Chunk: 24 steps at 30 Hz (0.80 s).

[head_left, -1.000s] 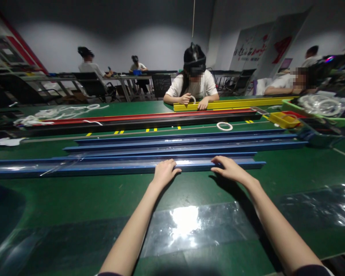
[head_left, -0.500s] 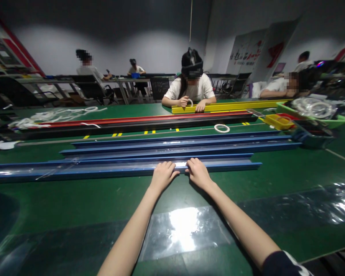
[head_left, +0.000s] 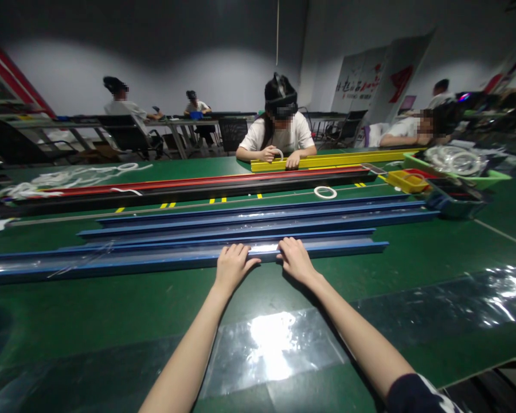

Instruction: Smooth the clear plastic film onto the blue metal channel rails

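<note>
A long blue channel profile (head_left: 344,248) lies across the green table, nearest to me, with a shiny clear lining along its trough. My left hand (head_left: 232,269) grips its near edge, fingers curled over the rim and thumb pointing right. To the right of it, my right hand (head_left: 296,261) is closed over the same edge, its fingertips inside the channel. A short gap of bare channel shows between the two hands. Behind it rest more blue channels (head_left: 189,225), roughly parallel. Clear plastic film (head_left: 223,353) is spread on the table under my forearms.
Red and black strips (head_left: 223,185) lie farther back, with a white tape roll (head_left: 325,193) before them. Across the table a co-worker (head_left: 279,132) handles a yellow profile (head_left: 348,158). Bins (head_left: 460,201) stand at the right; white strips (head_left: 55,179) are heaped at the left.
My left hand has slid left along the blue channel, widening the gap between my hands. The right hand keeps nearly the same place. The whole view has shifted slightly.
</note>
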Each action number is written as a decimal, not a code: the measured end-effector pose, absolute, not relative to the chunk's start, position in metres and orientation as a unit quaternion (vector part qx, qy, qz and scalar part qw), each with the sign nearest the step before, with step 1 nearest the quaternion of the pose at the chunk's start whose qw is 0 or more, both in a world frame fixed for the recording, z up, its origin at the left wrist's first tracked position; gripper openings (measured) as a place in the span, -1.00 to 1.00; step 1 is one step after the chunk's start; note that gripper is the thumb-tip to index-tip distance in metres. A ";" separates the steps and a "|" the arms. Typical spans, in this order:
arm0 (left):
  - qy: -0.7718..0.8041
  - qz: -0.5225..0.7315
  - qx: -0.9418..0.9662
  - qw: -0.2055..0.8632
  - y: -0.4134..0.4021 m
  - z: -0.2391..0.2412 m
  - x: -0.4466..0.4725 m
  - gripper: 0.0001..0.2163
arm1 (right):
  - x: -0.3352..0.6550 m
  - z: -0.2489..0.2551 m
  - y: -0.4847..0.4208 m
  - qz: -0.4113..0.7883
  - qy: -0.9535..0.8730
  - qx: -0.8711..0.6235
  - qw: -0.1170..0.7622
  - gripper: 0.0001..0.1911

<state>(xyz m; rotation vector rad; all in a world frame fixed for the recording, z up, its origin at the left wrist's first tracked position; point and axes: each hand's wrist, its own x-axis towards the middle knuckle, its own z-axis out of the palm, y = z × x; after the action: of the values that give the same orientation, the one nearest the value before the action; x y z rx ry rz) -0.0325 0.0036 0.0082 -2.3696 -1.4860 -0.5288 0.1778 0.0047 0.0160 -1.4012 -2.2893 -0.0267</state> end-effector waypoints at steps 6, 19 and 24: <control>-0.509 -0.179 -0.828 0.153 0.003 0.013 -0.030 -0.59 | 0.228 0.012 0.007 0.012 -0.826 -0.510 0.238 -0.96; -0.524 -0.163 -0.825 0.132 0.001 0.006 -0.018 -0.65 | 0.266 -0.002 0.007 -0.013 -0.802 -0.535 0.266 -0.94; -0.532 -0.151 -0.820 0.144 0.000 0.009 -0.016 -0.64 | 0.265 -0.002 0.006 -0.018 -0.802 -0.539 0.258 -0.94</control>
<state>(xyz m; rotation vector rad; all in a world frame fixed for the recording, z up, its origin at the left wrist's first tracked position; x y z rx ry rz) -0.0165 0.0002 0.0088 -2.3657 -1.5352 -0.4341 0.2652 0.0060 -0.0018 -1.4610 -2.1739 -0.0485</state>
